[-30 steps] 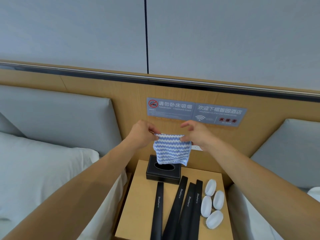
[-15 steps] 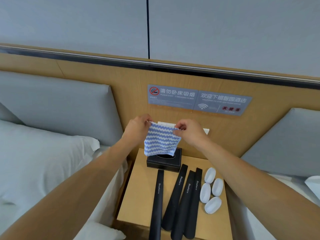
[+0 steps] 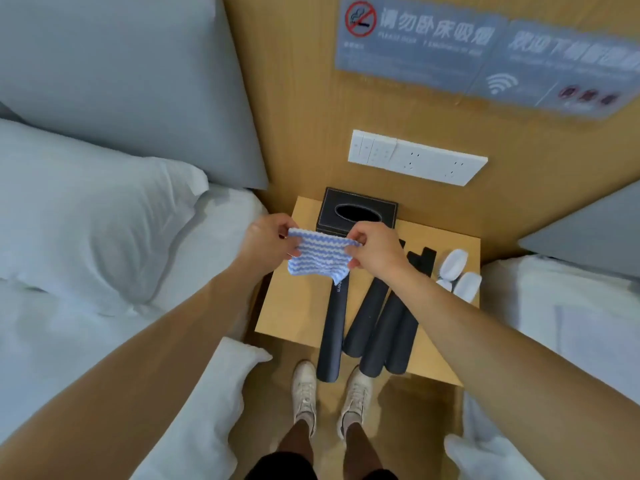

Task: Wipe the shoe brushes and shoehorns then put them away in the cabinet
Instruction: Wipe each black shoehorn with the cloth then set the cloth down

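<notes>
A blue-and-white striped cloth [image 3: 318, 259] hangs stretched between my left hand [image 3: 268, 244] and my right hand [image 3: 375, 249], each pinching a top corner, above the wooden bedside cabinet [image 3: 294, 317]. Several long black shoehorns [image 3: 375, 327] lie side by side on the cabinet top, their wide ends sticking out over the front edge. White shoe brushes [image 3: 462, 275] lie at the right of the cabinet top, partly hidden by my right forearm.
A black tissue box [image 3: 360, 211] stands at the back of the cabinet against the wooden wall panel with a socket strip [image 3: 417, 157]. Beds with white pillows [image 3: 86, 216] flank the cabinet on both sides. My feet in light shoes [image 3: 304, 398] stand just before it.
The view has tipped downwards and come closer to the cabinet. Both hands have come lower with the cloth, still held by its top corners, now over the shoehorns' upper ends.
</notes>
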Demonstrator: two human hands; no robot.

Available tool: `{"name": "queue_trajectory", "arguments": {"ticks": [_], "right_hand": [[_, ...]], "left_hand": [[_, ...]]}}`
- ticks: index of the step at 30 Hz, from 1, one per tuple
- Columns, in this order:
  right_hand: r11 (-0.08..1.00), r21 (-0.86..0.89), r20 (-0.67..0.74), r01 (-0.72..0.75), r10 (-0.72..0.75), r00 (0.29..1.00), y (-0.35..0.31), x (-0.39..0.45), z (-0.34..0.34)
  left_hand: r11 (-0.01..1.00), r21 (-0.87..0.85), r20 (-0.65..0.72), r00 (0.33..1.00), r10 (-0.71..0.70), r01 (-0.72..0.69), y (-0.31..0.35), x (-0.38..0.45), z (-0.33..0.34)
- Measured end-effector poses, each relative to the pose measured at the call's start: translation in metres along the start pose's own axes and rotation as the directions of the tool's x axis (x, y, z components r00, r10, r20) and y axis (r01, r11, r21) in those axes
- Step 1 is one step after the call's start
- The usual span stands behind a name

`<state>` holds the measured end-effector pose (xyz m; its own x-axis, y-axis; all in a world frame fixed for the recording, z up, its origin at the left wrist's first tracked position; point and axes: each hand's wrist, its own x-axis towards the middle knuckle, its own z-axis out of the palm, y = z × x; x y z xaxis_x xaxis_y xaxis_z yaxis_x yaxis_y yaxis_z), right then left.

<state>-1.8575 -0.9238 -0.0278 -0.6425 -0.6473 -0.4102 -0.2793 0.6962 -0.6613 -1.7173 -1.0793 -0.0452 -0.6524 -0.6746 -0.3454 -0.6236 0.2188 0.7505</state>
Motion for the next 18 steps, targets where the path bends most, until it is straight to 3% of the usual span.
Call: {"name": "queue_trajectory", "arguments": {"ticks": [6,11,18], "right_hand": [[0.998,-0.004,0.071,-0.066,0.067,0.995,0.036,0.019,0.060],[0.996,-0.028,0.119,-0.089,0.092,0.989,0.059,0.049,0.089],[0.965,-0.218,0.034,-0.146,0.157,0.987,0.074,0.116,0.128]], "left_hand": [[0.992,0.108,0.024,0.998,0.058,-0.061,-0.064,0.006,0.024],[0.999,0.031,0.015,0.999,0.028,-0.029,-0.099,0.035,0.039],[1.000,0.019,-0.008,1.000,-0.023,0.023,-0.136,0.103,0.078]]}}
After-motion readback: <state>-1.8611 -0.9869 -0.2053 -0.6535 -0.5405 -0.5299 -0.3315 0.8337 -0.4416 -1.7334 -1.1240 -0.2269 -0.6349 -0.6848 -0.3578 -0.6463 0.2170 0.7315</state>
